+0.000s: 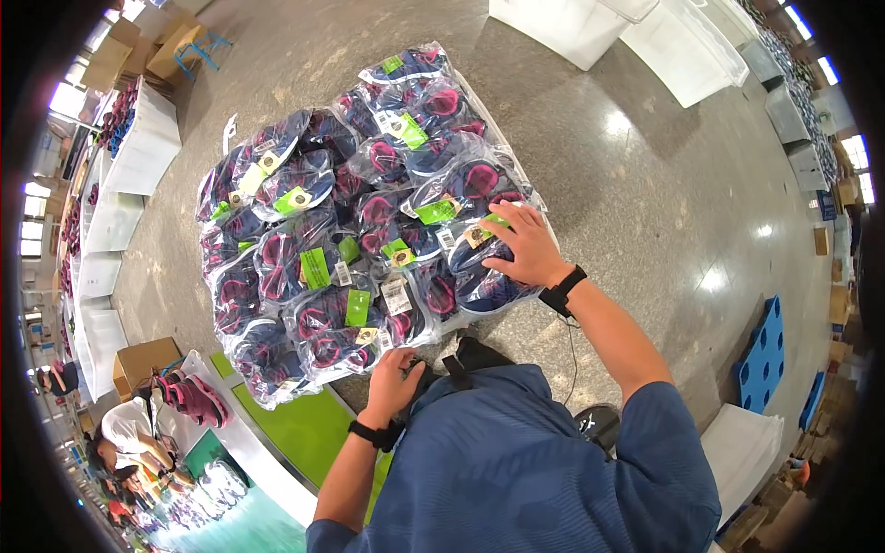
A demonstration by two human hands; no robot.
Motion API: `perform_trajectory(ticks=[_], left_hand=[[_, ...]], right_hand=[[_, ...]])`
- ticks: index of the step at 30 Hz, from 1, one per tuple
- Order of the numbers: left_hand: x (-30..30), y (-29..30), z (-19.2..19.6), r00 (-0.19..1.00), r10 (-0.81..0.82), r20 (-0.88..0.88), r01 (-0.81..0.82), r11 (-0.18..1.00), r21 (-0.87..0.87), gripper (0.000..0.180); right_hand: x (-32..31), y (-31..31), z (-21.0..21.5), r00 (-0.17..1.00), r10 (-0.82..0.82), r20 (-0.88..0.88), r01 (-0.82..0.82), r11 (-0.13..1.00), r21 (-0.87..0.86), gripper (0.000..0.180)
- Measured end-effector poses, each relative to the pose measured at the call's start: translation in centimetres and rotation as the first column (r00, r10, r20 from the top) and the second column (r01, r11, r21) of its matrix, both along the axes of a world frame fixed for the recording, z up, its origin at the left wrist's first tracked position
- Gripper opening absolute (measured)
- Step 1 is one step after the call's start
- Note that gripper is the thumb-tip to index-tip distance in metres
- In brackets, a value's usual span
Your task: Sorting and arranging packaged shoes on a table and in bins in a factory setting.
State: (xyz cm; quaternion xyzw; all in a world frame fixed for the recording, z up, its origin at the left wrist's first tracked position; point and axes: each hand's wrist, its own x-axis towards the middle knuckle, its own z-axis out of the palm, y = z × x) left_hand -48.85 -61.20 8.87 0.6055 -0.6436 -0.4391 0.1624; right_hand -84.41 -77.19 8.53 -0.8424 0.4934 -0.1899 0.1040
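Note:
Packed in rows, many pairs of navy shoes with pink linings [323, 318] lie in clear plastic bags in front of me. Green and tan tags and white labels show through the plastic. My right hand [525, 244] rests on a bagged pair of shoes [484, 286] at the right edge of the pile, its fingers spread. Close to my waist, by the pile's near edge, my left hand [392, 382] hangs with loosely bent fingers and the thumb apart; nothing shows in it. Each wrist has a black band.
White bins [687, 55] stand at the far right, and more bins of shoes [138, 138] line the left. A green-topped bench [304, 429] is at my left. Beyond it, a person [138, 438] sits near pink shoes [198, 396]. A blue pallet [761, 355] leans at right.

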Motion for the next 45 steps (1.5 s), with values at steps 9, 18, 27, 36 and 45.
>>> perform_trajectory(ticks=[9,18,27,36,45], left_hand=[[-10.6,-5.9,-7.1,0.834,0.39,-0.391,-0.029,0.738,0.675,0.078],[-16.0,-7.2,-5.7,0.349,0.903,-0.249,-0.445,0.394,0.804,0.04],[-13.6,-6.9,-7.8,0.223,0.815,-0.534,-0.012,0.551,0.835,0.027],[-11.6,-9.2,-9.5,0.107,0.792,-0.601,-0.12,0.61,0.783,0.022],[-14.6,-9.5,-9.7,0.368,0.845,-0.389,-0.349,0.513,0.784,0.023]], right_hand=[[-3.9,-9.0,-5.0,0.799,-0.564,0.208,0.419,0.771,0.481,0.082],[-2.6,-14.5,-3.8,0.867,-0.436,0.239,0.11,0.637,0.763,0.094],[-3.0,-15.6,-4.6,0.804,-0.46,0.378,0.029,0.665,0.746,0.088],[-2.8,-18.0,-2.9,0.643,-0.522,0.561,-0.112,0.661,0.742,0.072],[-4.1,-18.8,-2.6,0.807,-0.475,0.35,0.041,0.636,0.77,0.057]])
